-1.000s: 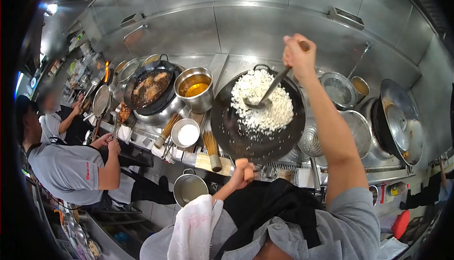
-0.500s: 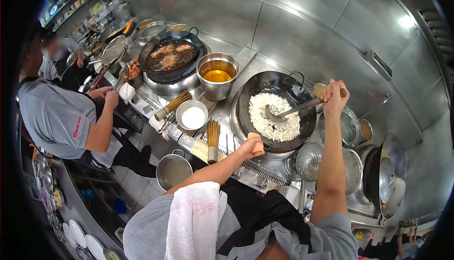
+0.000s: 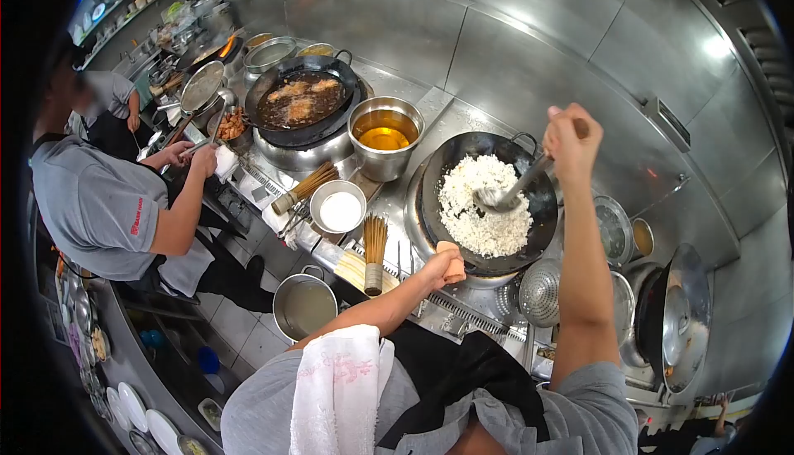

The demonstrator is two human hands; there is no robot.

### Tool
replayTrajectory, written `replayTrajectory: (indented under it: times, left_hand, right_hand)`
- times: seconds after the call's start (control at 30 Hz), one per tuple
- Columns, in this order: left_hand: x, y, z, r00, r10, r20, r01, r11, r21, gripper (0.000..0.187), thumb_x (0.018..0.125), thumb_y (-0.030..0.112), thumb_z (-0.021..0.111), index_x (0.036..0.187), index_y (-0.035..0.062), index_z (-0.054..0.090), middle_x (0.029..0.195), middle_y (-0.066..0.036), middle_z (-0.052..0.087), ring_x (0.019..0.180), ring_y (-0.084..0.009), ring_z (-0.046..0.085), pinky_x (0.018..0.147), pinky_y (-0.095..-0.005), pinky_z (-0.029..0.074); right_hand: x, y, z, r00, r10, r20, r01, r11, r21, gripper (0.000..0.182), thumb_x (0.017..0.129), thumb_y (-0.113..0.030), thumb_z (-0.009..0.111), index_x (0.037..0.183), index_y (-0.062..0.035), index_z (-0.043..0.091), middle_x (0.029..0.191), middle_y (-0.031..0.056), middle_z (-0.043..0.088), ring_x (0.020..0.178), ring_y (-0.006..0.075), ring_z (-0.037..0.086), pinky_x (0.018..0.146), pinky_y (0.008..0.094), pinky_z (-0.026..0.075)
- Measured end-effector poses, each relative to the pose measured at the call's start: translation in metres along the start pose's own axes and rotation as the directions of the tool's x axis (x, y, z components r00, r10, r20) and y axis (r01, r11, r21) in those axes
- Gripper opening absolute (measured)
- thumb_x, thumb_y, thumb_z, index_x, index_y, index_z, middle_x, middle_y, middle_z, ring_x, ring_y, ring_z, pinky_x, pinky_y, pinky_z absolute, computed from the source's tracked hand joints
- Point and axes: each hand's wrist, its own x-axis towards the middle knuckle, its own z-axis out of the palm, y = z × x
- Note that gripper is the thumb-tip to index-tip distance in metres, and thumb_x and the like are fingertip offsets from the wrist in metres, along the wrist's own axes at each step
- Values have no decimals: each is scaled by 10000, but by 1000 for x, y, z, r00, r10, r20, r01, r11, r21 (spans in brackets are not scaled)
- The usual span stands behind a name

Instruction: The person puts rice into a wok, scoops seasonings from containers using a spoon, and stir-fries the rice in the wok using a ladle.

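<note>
White rice [image 3: 484, 198] lies in a large black wok [image 3: 451, 153] on the stove in front of me. My right hand [image 3: 572, 142] grips the handle of a metal ladle [image 3: 523, 184], held steeply with its bowl in the rice. At the wok's near left rim, my left hand [image 3: 440, 268] is closed round a folded tan cloth [image 3: 452, 261]. Just left of that hand stands a bamboo brush [image 3: 375, 244], bristles pointing away from me.
Left of the wok are a pot of oil [image 3: 386, 157], a bowl of white contents [image 3: 339, 207] and a wok of frying food [image 3: 263, 116]. A co-worker [image 3: 99, 207] stands at left. A perforated strainer [image 3: 542, 293] lies at right.
My right hand has risen and moved slightly left, tilting the ladle more steeply. The rice is spread differently. My left hand keeps hold of the cloth at the rim.
</note>
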Motion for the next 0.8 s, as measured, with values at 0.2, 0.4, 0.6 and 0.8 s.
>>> replayTrajectory:
  times: [0.2, 0.4, 0.6, 0.8]
  left_hand:
    - [2, -2, -2, 1000, -30, -9, 30, 999, -42, 136, 871, 166, 566, 912, 43, 527, 786, -115, 594, 614, -262, 631, 574, -433, 598]
    - [2, -1, 0, 1000, -1, -18, 1, 1000, -16, 140, 889, 182, 556, 915, 47, 531, 788, -107, 599, 644, -268, 641, 583, -436, 601]
    - [6, 0, 1, 997, 9, 77, -6, 999, -31, 158, 927, 206, 518, 914, 48, 523, 794, -114, 602, 644, -286, 641, 561, -428, 595]
    - [-9, 0, 7, 1000, -19, -21, 17, 997, -70, 150, 900, 187, 566, 855, 45, 560, 787, -109, 593, 676, -247, 623, 565, -439, 588]
  right_hand:
    - [-12, 70, -12, 994, 69, 86, -65, 997, -48, 297, 894, -48, 610, 628, -51, 478, 509, -16, 438, 434, 68, 418, 406, 261, 301]
    - [28, -3, -41, 997, -66, -49, 61, 994, -86, 360, 901, -75, 599, 603, -83, 398, 489, -24, 398, 411, 73, 389, 401, 250, 295]
    - [16, 62, -82, 987, 59, -147, -49, 996, 70, 371, 897, -89, 615, 604, -104, 388, 477, -7, 392, 354, 80, 341, 350, 264, 281]
    - [-20, -56, -45, 998, -17, -65, 24, 994, 106, 352, 908, -74, 605, 622, -83, 400, 486, -4, 405, 369, 88, 364, 375, 256, 324]
